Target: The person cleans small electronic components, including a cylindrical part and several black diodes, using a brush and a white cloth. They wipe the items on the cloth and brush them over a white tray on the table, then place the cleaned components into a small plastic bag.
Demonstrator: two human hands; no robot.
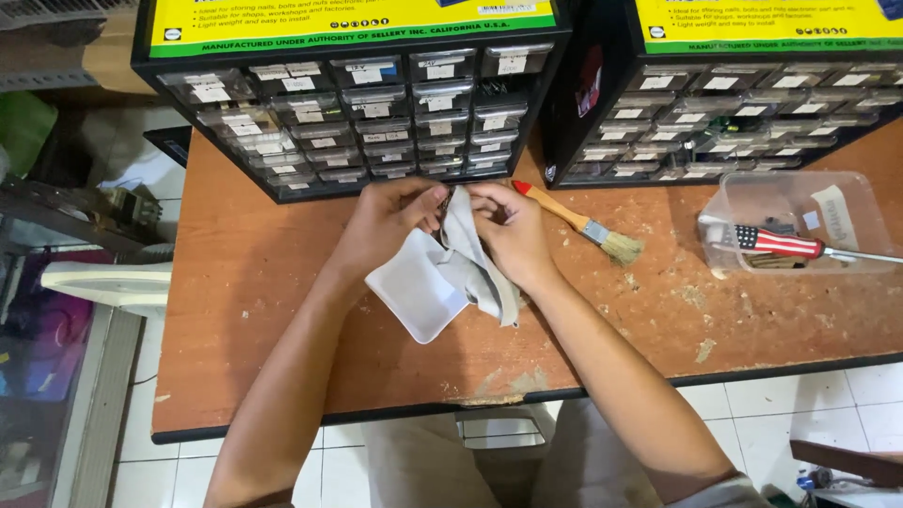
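Left hand (388, 224), fingers curled, pinches the top edge of a grey cloth (442, 273) hanging onto the wooden table (282, 357); right hand (513, 230) grips the same edge. Further right: paintbrush (578, 223), clear plastic box (800, 221).

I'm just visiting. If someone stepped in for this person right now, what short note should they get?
Left hand: pinching the top of a grey cloth.
Right hand: gripping the same cloth from the other side; anything inside the fold is hidden.
Nearby: paintbrush lies on the worn wooden table, untouched; a screwdriver rests across a clear plastic tub; two drawer cabinets stand behind.
Done: cloth picked up.
Left: cannot tell from here.
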